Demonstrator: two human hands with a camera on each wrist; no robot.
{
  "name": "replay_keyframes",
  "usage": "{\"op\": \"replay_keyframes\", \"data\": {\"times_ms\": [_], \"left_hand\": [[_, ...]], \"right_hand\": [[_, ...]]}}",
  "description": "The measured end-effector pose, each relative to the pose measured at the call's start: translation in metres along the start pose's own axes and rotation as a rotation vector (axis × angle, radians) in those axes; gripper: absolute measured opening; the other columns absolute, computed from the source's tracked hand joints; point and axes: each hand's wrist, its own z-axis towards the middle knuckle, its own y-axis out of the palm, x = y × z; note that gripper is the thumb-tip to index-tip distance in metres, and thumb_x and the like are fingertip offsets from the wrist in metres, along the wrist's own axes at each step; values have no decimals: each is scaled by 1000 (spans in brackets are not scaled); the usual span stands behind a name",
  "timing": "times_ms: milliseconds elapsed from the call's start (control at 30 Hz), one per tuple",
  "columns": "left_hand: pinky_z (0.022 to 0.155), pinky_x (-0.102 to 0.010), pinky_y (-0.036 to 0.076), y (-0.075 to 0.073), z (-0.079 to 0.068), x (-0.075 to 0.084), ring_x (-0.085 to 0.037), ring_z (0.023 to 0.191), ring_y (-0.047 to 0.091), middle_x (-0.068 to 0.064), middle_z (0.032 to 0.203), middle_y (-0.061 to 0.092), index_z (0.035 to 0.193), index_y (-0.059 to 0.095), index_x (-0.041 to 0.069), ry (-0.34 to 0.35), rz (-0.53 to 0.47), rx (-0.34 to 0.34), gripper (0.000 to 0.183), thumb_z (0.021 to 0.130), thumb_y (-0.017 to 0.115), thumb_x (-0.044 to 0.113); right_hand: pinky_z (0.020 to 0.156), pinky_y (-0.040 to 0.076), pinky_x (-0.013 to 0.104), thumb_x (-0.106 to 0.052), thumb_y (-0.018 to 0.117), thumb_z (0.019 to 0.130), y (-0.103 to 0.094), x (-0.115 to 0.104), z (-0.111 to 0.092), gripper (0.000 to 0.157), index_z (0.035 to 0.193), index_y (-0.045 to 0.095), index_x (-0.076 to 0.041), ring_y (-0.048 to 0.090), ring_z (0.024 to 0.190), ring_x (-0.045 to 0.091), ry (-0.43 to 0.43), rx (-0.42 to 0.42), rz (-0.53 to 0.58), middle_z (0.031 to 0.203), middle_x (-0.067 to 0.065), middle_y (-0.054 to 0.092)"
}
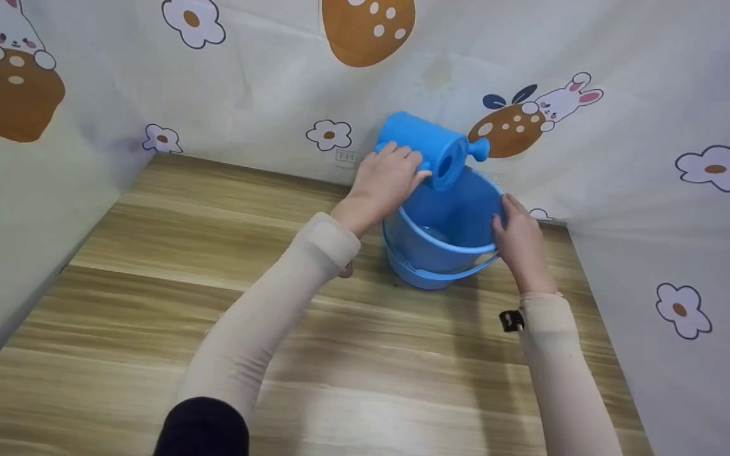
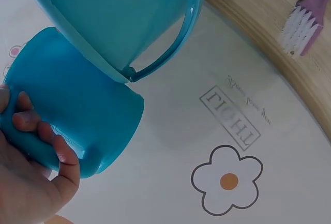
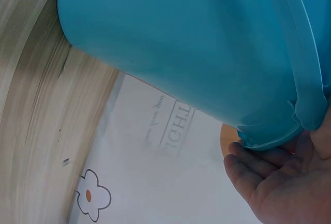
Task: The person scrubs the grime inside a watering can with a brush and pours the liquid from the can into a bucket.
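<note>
A blue watering can (image 1: 422, 142) is tipped on its side above the far rim of a blue bucket (image 1: 428, 253), its short spout pointing right. My left hand (image 1: 384, 180) grips the can's handle; in the left wrist view, the fingers of that hand (image 2: 41, 167) curl round the handle (image 2: 33, 149). The bucket stands upright on the wooden surface, its bail handle (image 1: 447, 276) hanging down in front. My right hand (image 1: 522, 240) holds the bucket's right rim, also visible in the right wrist view (image 3: 284, 182). What lies at the bucket's bottom cannot be made out.
A purple brush (image 2: 305, 22) with white bristles lies on the wood in the left wrist view; my left forearm mostly hides it in the head view. Printed sheets (image 1: 263, 82) rise behind the bucket and along both sides of the wooden surface (image 1: 213, 240).
</note>
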Motion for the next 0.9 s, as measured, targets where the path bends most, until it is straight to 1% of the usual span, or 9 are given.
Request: {"op": "replay_keyframes", "data": {"times_ms": [267, 367, 533, 600, 733, 833, 900], "left_hand": [[99, -37, 48, -3, -1, -10, -23, 110, 54, -4, 116, 64, 123, 60, 14, -62, -190, 31, 44, 105, 39, 49], [97, -36, 48, -4, -2, -14, -23, 107, 54, -6, 111, 64, 117, 62, 13, -91, -278, 44, 43, 105, 39, 47], [97, -37, 48, -6, -4, -19, -23, 103, 53, -6, 103, 62, 110, 62, 11, -139, -428, 63, 40, 105, 41, 45], [93, -34, 47, -7, -5, -22, -21, 97, 52, -5, 94, 58, 103, 60, 10, -145, -486, 79, 38, 106, 42, 44], [78, -27, 42, -6, -8, -28, -17, 82, 47, -1, 78, 44, 88, 53, 10, -158, -598, 115, 36, 106, 44, 40], [72, -25, 40, -6, -11, -32, -15, 76, 45, 1, 76, 42, 88, 52, 9, -186, -680, 123, 36, 106, 44, 39], [73, -26, 42, -7, -12, -34, -15, 76, 46, 1, 78, 44, 90, 54, 8, -211, -728, 127, 36, 107, 43, 39]], "right_hand": [[119, 26, 56, -16, 45, 103, 0, 0, -1, 52, 148, 37, 6, 33, 145, 45, -7, 3, -1, 156, 25, 35], [119, 26, 56, -16, 45, 103, 0, -1, -1, 52, 148, 36, 6, 33, 145, 45, -5, -1, -2, 156, 25, 35], [120, 25, 56, -17, 45, 103, -1, 0, -2, 52, 149, 36, 6, 31, 146, 45, 2, -11, -4, 157, 25, 33], [120, 25, 56, -17, 45, 103, -1, 0, -2, 52, 149, 35, 6, 31, 146, 45, -3, -10, -1, 157, 25, 33], [119, 28, 55, -16, 45, 103, 0, 1, -2, 52, 148, 36, 7, 33, 145, 44, -24, 1, 0, 157, 25, 35], [119, 28, 54, -16, 45, 103, 0, 1, -2, 52, 148, 37, 7, 34, 145, 44, -31, 5, 0, 156, 25, 35], [119, 27, 54, -16, 45, 103, -1, 1, -1, 52, 148, 37, 8, 33, 145, 44, -31, 2, 2, 156, 26, 35]]}}
